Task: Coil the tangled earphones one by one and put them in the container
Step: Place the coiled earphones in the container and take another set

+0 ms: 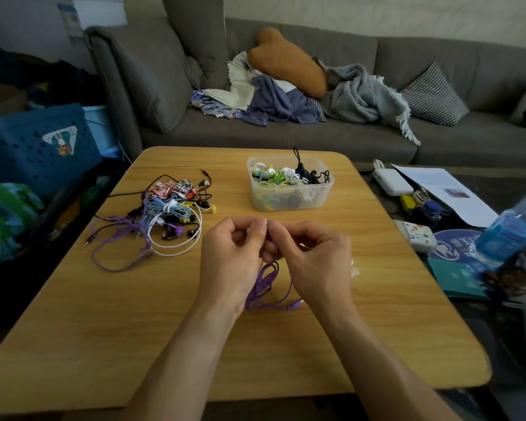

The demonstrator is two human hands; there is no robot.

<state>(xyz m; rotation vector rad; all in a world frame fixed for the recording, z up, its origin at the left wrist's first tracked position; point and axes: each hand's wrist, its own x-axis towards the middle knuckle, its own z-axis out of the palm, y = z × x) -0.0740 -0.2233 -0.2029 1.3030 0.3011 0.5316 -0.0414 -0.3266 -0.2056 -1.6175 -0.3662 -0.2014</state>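
So the surface is a light wood-grain table with rounded corners (104, 329), kind of laminate-looking, filling the lower half of the frame, and behind it along the top runs a grey fabric sofa (331, 135) piled with a mustard heart-shaped cushion (286, 62), a fringed grey knit blanket (365, 98) and some crumpled purple and cream laundry (264, 101). A blue perforated plastic crate (34, 144) sits at the left edge. In the middle of the frame both hands meet just above the table: the left hand (231, 253) and the right hand (313, 256) have their fingers curled in, pinching a thin purple earphone cord (266, 287) between the fingertips, its loops dangling down between the wrists onto the wood. Left of centre lies a messy tangled heap of multicoloured earphones (167, 208), cords in purple, white, blue, black. Up centre-right is the clear rectangular plastic container (289, 202), already holding coiled white, green and black sets.
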